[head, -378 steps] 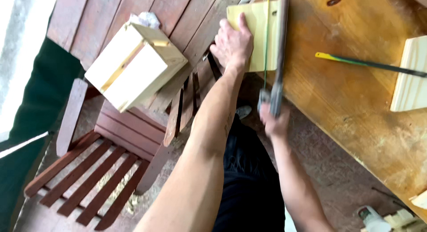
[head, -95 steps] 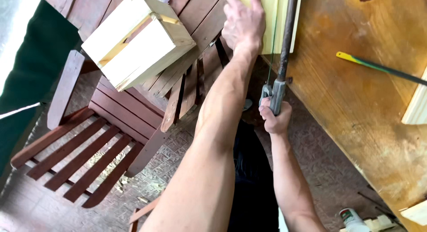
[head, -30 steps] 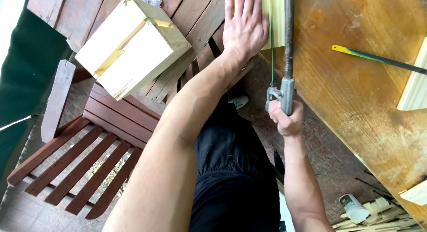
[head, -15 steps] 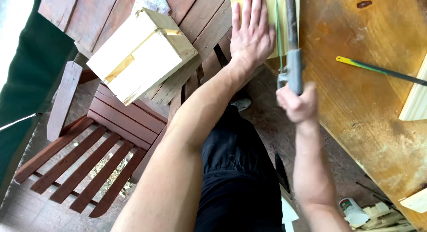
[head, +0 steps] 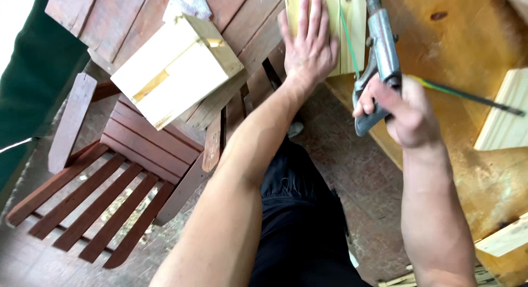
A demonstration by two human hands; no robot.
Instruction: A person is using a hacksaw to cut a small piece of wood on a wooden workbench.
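Head view
Left hand: the left hand (head: pixel 309 49) lies flat with fingers spread, palm pressed down on the pale wood board (head: pixel 345 28), pinning it at the near edge of the surface (head: pixel 440 56).
Right hand: the right hand (head: pixel 406 112) is curled tight round the grey metal handle of the hand saw (head: pixel 379 50), just right of the left hand and nearer the body.
Saw axis: the saw's long axis runs away from the right hand toward the far edge of the view, nearly parallel to the left fingers; its tip is cut off at the top.
Board position: the board sits directly under the left palm and to the left of the saw; the saw frame crosses the board's right part, and whether the blade touches the wood I cannot tell.
Nearer hand: the left hand is on the board; the right reaches it only through the saw.
Right of the right hand: a thin green-and-yellow rod (head: pixel 467 93) lies on the surface, with a pale wood block (head: pixel 503 119) beyond it.
Left of the left hand: a pale wooden box (head: pixel 176 69) rests tilted on a red slatted chair (head: pixel 110 177), well apart from both hands.
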